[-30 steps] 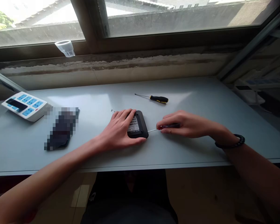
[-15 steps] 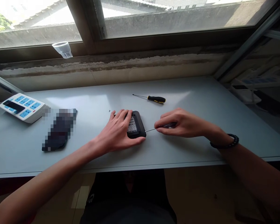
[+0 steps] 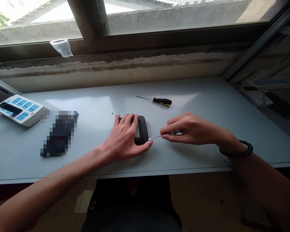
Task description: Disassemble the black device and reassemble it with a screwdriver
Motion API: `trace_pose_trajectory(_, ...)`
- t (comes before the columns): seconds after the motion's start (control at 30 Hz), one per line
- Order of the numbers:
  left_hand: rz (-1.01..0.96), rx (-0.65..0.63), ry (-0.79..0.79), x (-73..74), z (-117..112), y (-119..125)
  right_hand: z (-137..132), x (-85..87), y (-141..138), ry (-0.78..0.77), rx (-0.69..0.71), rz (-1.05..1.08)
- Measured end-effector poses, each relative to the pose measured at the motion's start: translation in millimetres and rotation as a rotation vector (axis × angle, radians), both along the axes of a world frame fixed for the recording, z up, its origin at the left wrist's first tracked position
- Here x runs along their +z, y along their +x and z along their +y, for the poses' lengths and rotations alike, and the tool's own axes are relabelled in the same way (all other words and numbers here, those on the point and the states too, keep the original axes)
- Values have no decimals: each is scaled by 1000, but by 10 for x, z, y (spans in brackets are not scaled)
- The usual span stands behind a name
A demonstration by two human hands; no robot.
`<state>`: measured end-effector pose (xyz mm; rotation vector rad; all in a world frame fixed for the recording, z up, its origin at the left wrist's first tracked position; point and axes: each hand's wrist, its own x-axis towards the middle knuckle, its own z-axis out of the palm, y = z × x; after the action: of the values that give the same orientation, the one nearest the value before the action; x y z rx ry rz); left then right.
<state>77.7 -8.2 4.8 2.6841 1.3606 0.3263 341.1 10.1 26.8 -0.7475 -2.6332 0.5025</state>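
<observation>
A flat black electronic device (image 3: 144, 129) with rounded corners and a printed white label lies on the table. Across it spreads my left hand (image 3: 125, 135), gripping it with the fingertips near the far edge and the thumb along the near edge. My right hand (image 3: 181, 129) is closed around the handle of a screwdriver (image 3: 155, 137), which the fingers mostly cover. The slim metal shaft points left, its tip at the device's near right corner, close to my left thumb. Small dark screws (image 3: 112, 113) lie just beyond my left fingers.
A black and yellow screwdriver (image 3: 162, 101) lies farther back on the pale table (image 3: 91, 129). At left are a pixelated dark object (image 3: 59, 133) and a white power strip (image 3: 33, 114) with a black item on top. A clear plastic cup (image 3: 62, 47) is by the window.
The screwdriver's shaft is tilted more upward to the right, its tip still at the device's corner. The device has shifted slightly under my left hand. The view has moved a little.
</observation>
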Motion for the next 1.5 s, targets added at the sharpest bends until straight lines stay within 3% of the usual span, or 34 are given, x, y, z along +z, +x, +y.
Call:
trace_pose_trajectory(0.17,22,1,-14,9,-1,11,12,73,97,29,-120,57)
trace_pose_trajectory(0.47,12,-7,8,-7,5,-4,27,-8,-5,-7,-71,-11)
trace_pose_trajectory(0.83,19,-4,14,-8,4,9,50,52,-12,40,-33,-77)
trace_pose_trajectory(1.03,24,5,4,-9,4,16,73,268,-126,193,-43,-305)
trace_pose_trajectory(1.2,22,7,-2,-17,-5,11,154,468,-244,185,7,-432)
trace_pose_trajectory(1.5,25,-17,-25,25,-6,15,164,661,-579,182,27,-653)
